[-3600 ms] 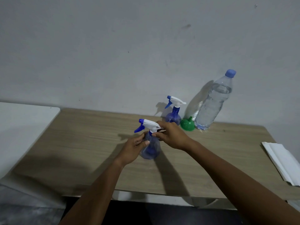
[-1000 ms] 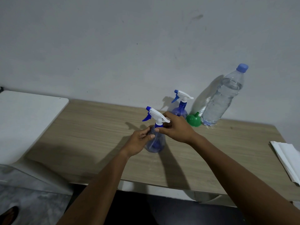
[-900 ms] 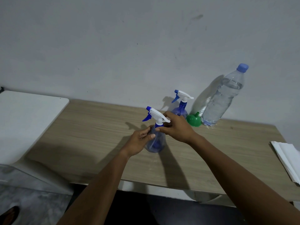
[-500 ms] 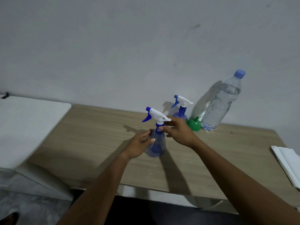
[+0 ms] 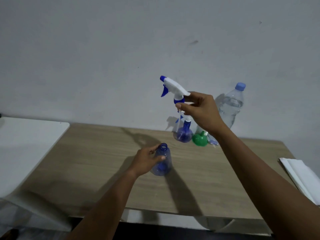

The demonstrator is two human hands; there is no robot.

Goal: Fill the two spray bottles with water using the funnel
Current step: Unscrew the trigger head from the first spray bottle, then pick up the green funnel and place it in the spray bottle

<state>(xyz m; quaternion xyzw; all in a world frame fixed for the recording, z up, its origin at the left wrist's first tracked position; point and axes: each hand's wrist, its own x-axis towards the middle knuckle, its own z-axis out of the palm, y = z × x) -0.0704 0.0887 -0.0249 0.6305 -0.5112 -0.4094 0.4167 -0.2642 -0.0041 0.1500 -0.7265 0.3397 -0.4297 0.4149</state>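
Note:
A clear blue spray bottle (image 5: 163,161) stands uncapped on the wooden table (image 5: 97,158), its mouth open at the top. My left hand (image 5: 147,160) grips its body from the left. My right hand (image 5: 200,110) holds the white and blue spray head (image 5: 173,88) in the air above and behind the bottle, its thin tube hanging down. A second spray bottle (image 5: 183,133) with its head on stands at the back, partly hidden by my right hand. A green funnel (image 5: 200,139) lies beside it, and a large water bottle (image 5: 231,106) with a blue cap stands against the wall.
Folded white paper towels (image 5: 304,175) lie at the table's right edge. A white surface (image 5: 26,141) adjoins the table on the left. A grey wall (image 5: 121,49) rises right behind the table.
The spray head has come off the near bottle; my right hand has lifted it up and to the right. My left hand still holds the bottle on the table.

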